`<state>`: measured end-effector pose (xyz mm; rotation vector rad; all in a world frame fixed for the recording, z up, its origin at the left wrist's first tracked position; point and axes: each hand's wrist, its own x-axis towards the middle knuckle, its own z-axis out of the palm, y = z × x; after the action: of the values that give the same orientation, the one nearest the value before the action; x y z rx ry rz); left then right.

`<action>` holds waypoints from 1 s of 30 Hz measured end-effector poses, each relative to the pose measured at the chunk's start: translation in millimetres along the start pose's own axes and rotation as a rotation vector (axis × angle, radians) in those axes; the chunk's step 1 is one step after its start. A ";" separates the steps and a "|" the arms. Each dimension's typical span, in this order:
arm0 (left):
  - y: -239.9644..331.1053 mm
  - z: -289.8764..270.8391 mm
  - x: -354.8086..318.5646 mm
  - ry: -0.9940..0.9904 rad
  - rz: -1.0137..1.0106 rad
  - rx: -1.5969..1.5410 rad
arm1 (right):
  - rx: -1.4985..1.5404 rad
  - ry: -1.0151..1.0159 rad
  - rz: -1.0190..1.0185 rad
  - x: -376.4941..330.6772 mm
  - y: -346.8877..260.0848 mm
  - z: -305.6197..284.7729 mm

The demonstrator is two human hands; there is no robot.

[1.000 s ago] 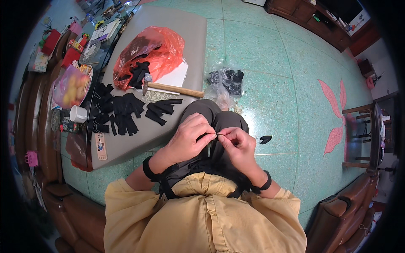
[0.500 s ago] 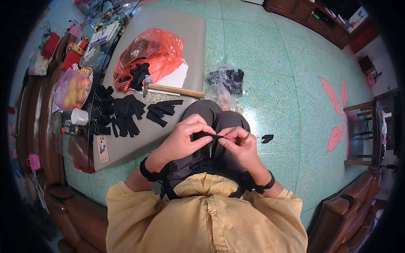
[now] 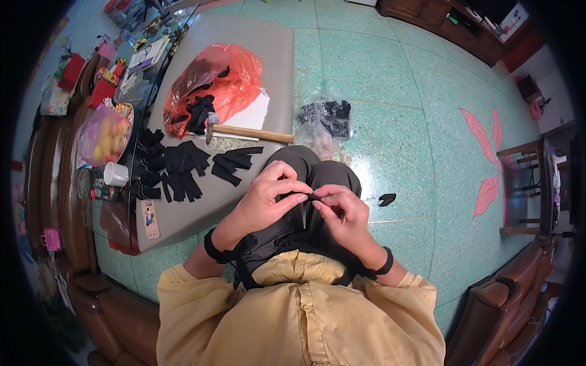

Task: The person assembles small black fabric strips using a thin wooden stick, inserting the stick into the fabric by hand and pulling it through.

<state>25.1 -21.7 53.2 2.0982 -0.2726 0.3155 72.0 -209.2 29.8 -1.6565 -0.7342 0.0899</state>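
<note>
Over my knees, my left hand (image 3: 267,198) and my right hand (image 3: 343,216) meet at the fingertips. Between them they pinch a small strip of black fabric (image 3: 313,197), mostly covered by the fingers. To the left, groups of similar black fabric strips (image 3: 183,163) lie on a grey padded bench (image 3: 268,46). Pale rubber bands (image 3: 227,144) are heaped beside a wooden-handled hammer (image 3: 253,133). A red plastic bag (image 3: 241,76) with black fabric at its mouth rests behind the hammer.
A clear bag of black pieces (image 3: 332,116) sits on the green floor, with one small black piece (image 3: 387,199) to my right. A white cup (image 3: 116,174), a fruit bowl (image 3: 127,131) and a phone (image 3: 149,218) are at the left. A wooden chair (image 3: 525,189) stands right.
My right thumb and fingers have shifted slightly along the black strip, and less of it shows between the hands. My left hand keeps its pinch almost in place.
</note>
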 end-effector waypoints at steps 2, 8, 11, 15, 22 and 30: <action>0.9 -0.1 0.6 -0.012 0.005 0.001 | -0.035 0.019 -0.047 -1.3 1.7 0.6; -2.1 2.2 -2.3 -0.118 -0.101 -0.241 | 0.552 0.022 0.412 -0.2 2.9 -1.3; -12.2 5.2 -4.5 -0.186 -0.230 -0.495 | 0.872 -0.029 0.687 2.6 6.0 -6.7; -18.5 10.2 -4.4 -0.228 -0.224 -0.485 | 0.942 -0.103 0.803 7.0 11.4 -11.0; -26.9 2.0 2.0 -0.221 -0.203 -0.155 | 0.612 0.021 0.619 3.2 21.1 -9.5; -36.2 -15.0 5.8 -0.076 -0.461 -0.489 | 0.330 -0.254 0.491 7.3 24.0 -16.5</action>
<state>40.3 9.3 33.8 1.6275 0.0904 -0.1020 95.0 -220.6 14.3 -1.4853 -0.4524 0.7428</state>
